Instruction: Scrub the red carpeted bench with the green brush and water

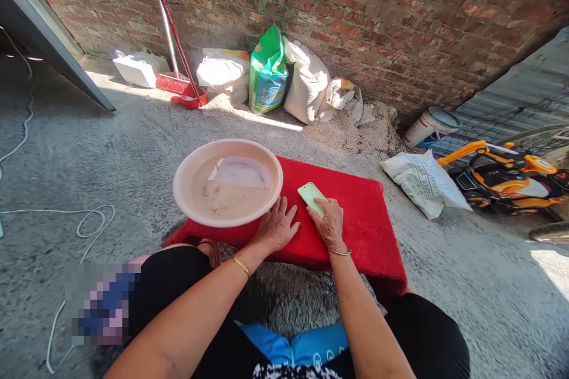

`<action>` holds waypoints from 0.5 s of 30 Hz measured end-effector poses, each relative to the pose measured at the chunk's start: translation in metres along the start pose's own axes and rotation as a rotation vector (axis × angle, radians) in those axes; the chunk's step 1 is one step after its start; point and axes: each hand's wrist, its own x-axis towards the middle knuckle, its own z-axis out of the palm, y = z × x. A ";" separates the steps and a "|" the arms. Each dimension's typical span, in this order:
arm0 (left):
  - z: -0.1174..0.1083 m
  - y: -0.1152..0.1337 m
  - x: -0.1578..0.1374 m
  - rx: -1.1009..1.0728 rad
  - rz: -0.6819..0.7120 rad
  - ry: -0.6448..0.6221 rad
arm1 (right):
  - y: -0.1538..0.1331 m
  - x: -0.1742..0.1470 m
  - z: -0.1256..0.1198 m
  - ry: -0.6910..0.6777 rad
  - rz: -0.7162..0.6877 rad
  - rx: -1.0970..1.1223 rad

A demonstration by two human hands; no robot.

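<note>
A pale pink basin (184, 204) of water stands on the left part of a low bench covered in red plush cloth (360, 231). Dark specks lie in the water, and bright light reflects off its surface. My left hand (276, 226) rests flat on the red cloth with its fingers apart, right beside the basin's rim. To its right, my right hand (329, 220) grips a pale green phone (310, 194) by its near end, low over the cloth. My fingers cover that end of the phone.
Along the brick wall stand a broom (166, 29), a red dustpan (193, 99), a green sack (269, 74) and a white sack (306, 83). A bucket (429, 127), a flat white bag (424, 180) and a yellow toy excavator (511, 174) are at right. A cable (98, 213) crosses the floor at left.
</note>
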 end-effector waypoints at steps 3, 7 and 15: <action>0.000 0.000 0.000 0.003 -0.002 0.003 | 0.000 -0.002 0.002 0.078 0.074 -0.064; -0.003 0.001 -0.001 -0.005 -0.012 -0.002 | 0.007 -0.001 0.005 0.270 0.425 -0.107; 0.002 -0.001 -0.001 -0.011 -0.008 0.009 | 0.011 0.002 0.004 0.264 0.323 0.099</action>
